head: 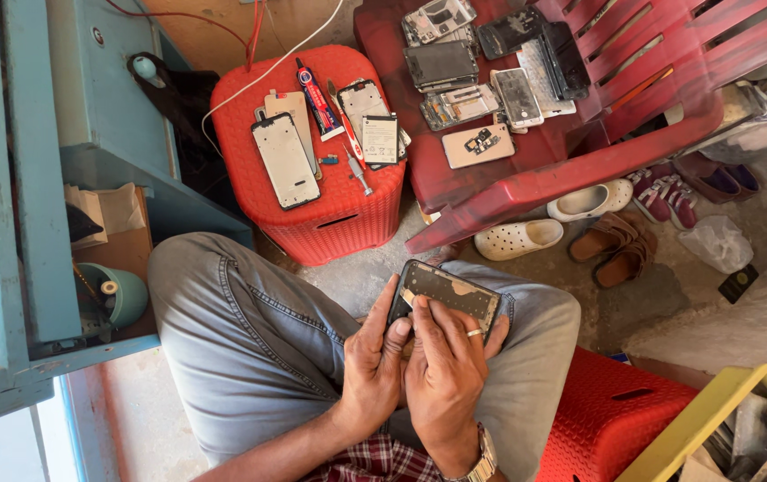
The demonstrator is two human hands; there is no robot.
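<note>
An opened phone frame (pixel 455 292), dark with a bare inner side facing up, rests over my lap. My left hand (pixel 375 357) grips its near left edge, thumb pressed on the corner. My right hand (pixel 446 370), wearing a ring and a wristwatch, lies over the frame's near side with fingers spread across the inside. On the red stool (pixel 348 214) ahead lie a phone frame (pixel 285 161), a glue tube (pixel 316 98), a small screwdriver (pixel 348 138) and more phone parts.
A red plastic chair (pixel 562 170) at the upper right carries several dismantled phones and screens. Shoes and sandals (pixel 598 223) lie under it. A blue cabinet (pixel 53 178) stands on the left, a second red stool (pixel 611 415) and a yellow crate (pixel 714 419) at the lower right.
</note>
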